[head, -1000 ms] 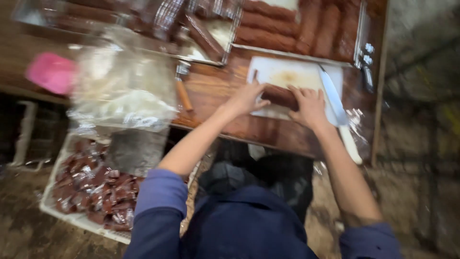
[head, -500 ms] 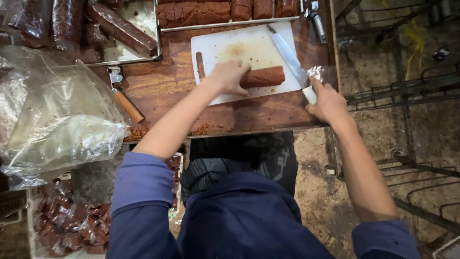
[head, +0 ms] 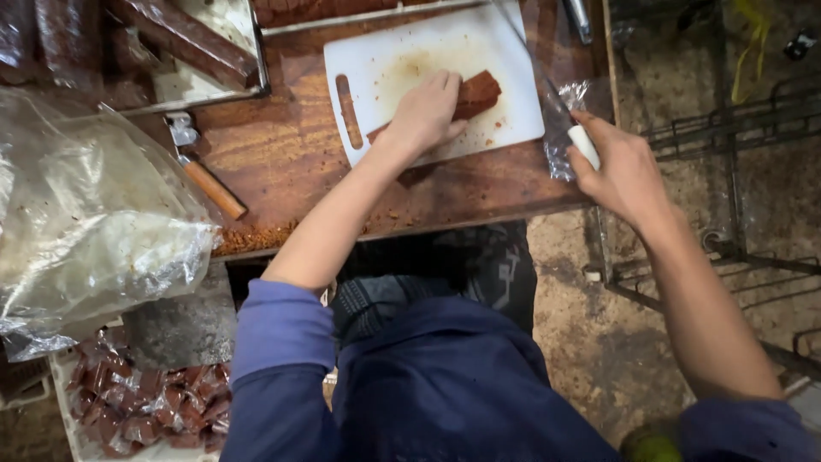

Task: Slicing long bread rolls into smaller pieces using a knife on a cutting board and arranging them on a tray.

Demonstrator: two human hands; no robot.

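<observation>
Pressing down on a reddish-brown block (head: 472,94), the left hand (head: 423,113) lies flat over its near end, fingers (head: 443,85) close together and curled lightly over the top. The block rests slantwise on a white cutting board (head: 402,56), which has a slot handle at its left side and brownish smears across its middle. The board sits on a worn wooden table (head: 295,154) dusted with reddish crumbs along the near edge.

The right hand (head: 624,171) is off the table's right edge, its fingers (head: 590,124) wrapped about the white handle of a knife (head: 575,137); the thin blade runs up and away over the board's right edge, just beside the block's far end without clearly touching it. A scrap of clear plastic wrap (head: 564,128) lies crumpled at the table's corner, against the handle.

To the left of the board lies a small tool with a wooden handle (head: 215,190). Behind it, a metal tray (head: 256,60) holds long dark wrapped logs (head: 184,34). At far left a big clear plastic bag (head: 94,231) bulges over the table's edge, and below it a white crate (head: 64,385) carries many small wrapped reddish pieces (head: 137,402). Both arms wear blue sleeves pushed up. At right, on the dirt floor, stands a wire rack (head: 735,128).
</observation>
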